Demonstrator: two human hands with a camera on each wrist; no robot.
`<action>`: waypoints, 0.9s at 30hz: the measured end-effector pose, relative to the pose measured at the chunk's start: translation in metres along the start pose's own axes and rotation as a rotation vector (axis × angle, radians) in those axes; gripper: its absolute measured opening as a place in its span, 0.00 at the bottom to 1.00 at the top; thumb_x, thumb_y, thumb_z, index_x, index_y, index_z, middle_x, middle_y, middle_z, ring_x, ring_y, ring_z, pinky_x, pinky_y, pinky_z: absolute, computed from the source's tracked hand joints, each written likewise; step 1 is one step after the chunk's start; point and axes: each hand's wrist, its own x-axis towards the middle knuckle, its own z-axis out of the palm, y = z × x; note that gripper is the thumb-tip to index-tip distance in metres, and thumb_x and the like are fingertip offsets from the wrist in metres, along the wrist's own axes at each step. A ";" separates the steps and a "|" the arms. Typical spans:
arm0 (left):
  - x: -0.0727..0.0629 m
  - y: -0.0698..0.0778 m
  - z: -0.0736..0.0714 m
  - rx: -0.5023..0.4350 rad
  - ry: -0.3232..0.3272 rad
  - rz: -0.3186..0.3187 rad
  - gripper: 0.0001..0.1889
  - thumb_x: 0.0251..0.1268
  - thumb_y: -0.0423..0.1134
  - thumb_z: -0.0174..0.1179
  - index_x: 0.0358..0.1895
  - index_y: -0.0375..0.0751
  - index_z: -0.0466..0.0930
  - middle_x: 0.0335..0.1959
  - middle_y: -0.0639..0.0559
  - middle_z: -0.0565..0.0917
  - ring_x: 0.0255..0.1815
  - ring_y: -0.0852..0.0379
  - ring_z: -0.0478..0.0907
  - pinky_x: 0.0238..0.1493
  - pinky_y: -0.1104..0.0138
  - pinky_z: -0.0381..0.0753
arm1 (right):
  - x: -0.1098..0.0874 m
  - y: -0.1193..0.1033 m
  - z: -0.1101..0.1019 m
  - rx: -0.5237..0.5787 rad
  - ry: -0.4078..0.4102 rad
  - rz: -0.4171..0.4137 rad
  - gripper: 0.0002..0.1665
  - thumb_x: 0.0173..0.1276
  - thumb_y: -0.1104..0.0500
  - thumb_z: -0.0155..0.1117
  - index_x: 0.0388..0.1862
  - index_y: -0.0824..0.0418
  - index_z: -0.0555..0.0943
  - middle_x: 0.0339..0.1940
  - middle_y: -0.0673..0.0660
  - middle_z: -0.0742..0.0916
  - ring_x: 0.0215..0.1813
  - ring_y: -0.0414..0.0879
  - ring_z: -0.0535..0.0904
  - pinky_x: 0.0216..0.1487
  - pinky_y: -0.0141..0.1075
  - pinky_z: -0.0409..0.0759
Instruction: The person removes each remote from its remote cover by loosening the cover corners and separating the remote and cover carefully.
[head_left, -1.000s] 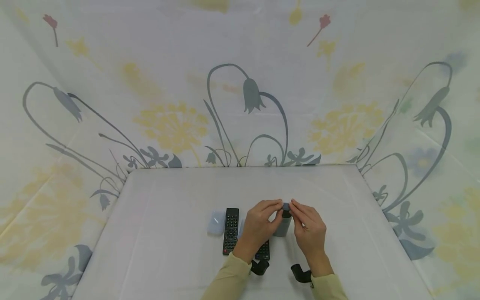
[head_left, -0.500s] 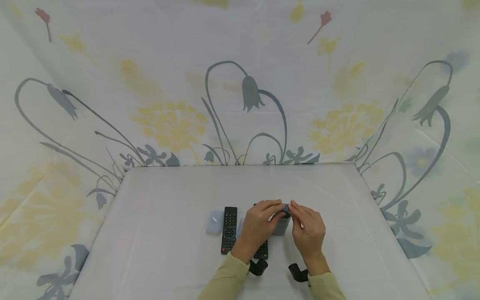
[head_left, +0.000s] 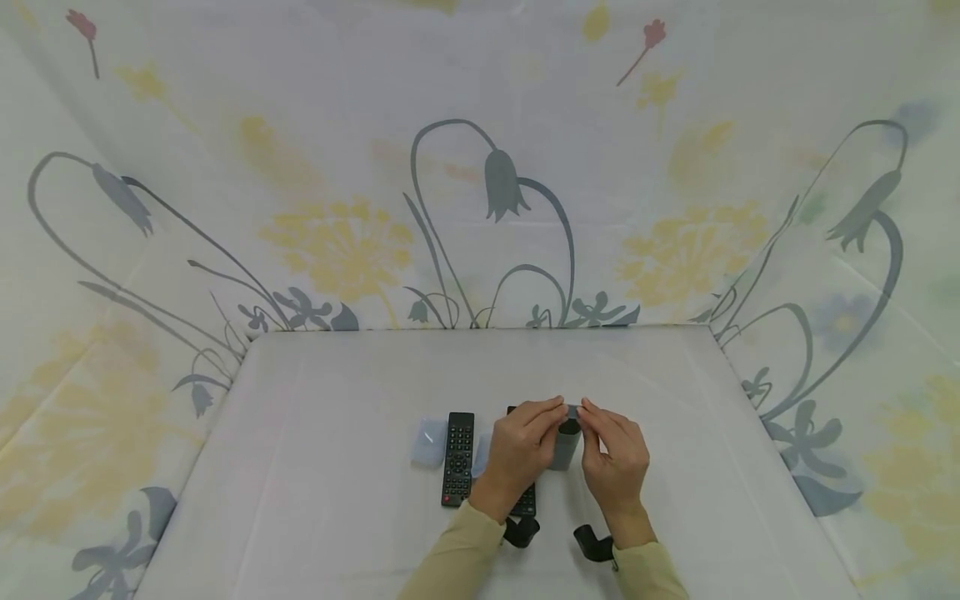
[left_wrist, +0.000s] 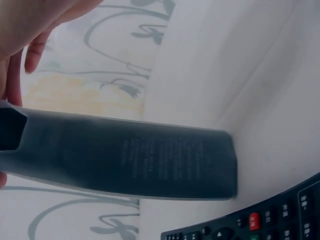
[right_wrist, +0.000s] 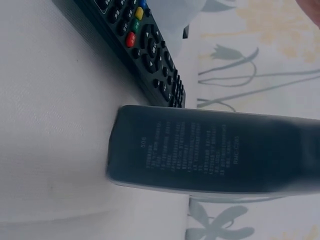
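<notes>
My left hand and right hand meet at the upper end of a remote control, pinching it there with their fingertips. It stands upright, its grey back covered with small printed lines in both wrist views. A black angular patch lies near its upper end in the left wrist view. Its lower end is right at the white tabletop. Behind my left forearm and hand, a second black remote lies partly hidden. A third black remote lies face up farther left.
Clear bluish plastic wrapping lies left of the third remote, and another piece shows between the two lying remotes. Floral cloth rises behind the white table and at its sides. Black curved mounts sit at both wrists.
My left thumb first moved across the top of the held remote, then drew back, so its black patch shows again. Both hands stay at the same end. The head view has shifted slightly.
</notes>
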 end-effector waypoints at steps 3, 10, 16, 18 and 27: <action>-0.001 0.000 0.003 0.007 0.028 0.003 0.06 0.63 0.29 0.67 0.41 0.37 0.88 0.43 0.48 0.87 0.41 0.57 0.86 0.46 0.73 0.80 | -0.001 -0.001 0.000 -0.005 -0.002 0.010 0.11 0.52 0.75 0.71 0.37 0.71 0.88 0.39 0.63 0.89 0.32 0.60 0.84 0.36 0.43 0.76; -0.001 0.003 0.008 -0.008 0.078 -0.037 0.04 0.70 0.30 0.60 0.39 0.36 0.84 0.41 0.48 0.88 0.39 0.56 0.86 0.44 0.72 0.81 | -0.002 -0.001 0.000 -0.008 -0.001 0.028 0.12 0.51 0.76 0.71 0.37 0.71 0.88 0.39 0.64 0.89 0.33 0.59 0.84 0.39 0.42 0.77; 0.001 0.005 0.008 -0.015 0.082 -0.101 0.02 0.66 0.30 0.64 0.39 0.38 0.84 0.40 0.51 0.88 0.37 0.58 0.86 0.41 0.72 0.82 | -0.001 -0.004 0.000 -0.012 0.006 0.053 0.17 0.45 0.79 0.73 0.37 0.71 0.88 0.40 0.64 0.89 0.34 0.60 0.84 0.47 0.32 0.78; 0.001 0.006 0.008 -0.011 0.086 -0.117 0.02 0.66 0.31 0.65 0.39 0.39 0.85 0.39 0.52 0.88 0.37 0.59 0.86 0.40 0.71 0.82 | -0.001 -0.005 0.000 -0.019 0.005 0.064 0.18 0.44 0.80 0.73 0.37 0.71 0.88 0.40 0.64 0.89 0.34 0.59 0.84 0.51 0.28 0.76; 0.003 0.012 0.006 -0.020 0.056 -0.253 0.04 0.69 0.36 0.63 0.39 0.40 0.84 0.34 0.53 0.88 0.31 0.59 0.84 0.38 0.65 0.81 | 0.000 -0.013 -0.002 -0.050 -0.006 0.087 0.18 0.45 0.81 0.74 0.38 0.71 0.88 0.41 0.63 0.90 0.35 0.58 0.85 0.44 0.35 0.78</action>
